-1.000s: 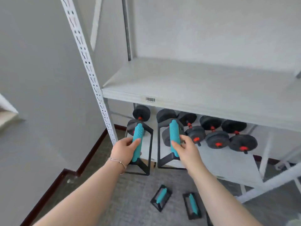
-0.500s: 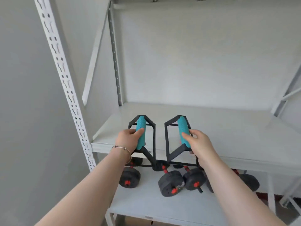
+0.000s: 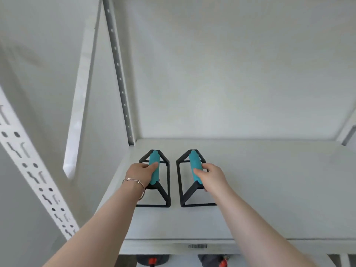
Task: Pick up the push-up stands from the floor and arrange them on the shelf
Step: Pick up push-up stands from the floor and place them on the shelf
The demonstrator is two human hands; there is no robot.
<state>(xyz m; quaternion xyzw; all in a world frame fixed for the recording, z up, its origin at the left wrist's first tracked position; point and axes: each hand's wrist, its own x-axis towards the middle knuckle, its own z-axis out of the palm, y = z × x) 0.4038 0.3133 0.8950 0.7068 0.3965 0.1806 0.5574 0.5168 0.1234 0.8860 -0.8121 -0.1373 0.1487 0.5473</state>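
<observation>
White shelf (image 3: 269, 189): two push-up stands set near its left rear corner.
Left hand (image 3: 139, 175) grips left stand (image 3: 155, 178), right hand (image 3: 212, 178) grips right stand (image 3: 194, 178); release pending.

I count two push-up stands, the left stand (image 3: 154, 177) and the right stand (image 3: 194, 178), both on the shelf (image 3: 269, 189). Two hands are up there too, my left hand (image 3: 139, 175) and right hand (image 3: 211, 177). Below the shelf's front edge I see two dumbbells (image 3: 153, 260), partly cut off.

A barcode label (image 3: 197, 246) above black dumbbells (image 3: 152, 260) with red collars.
</observation>
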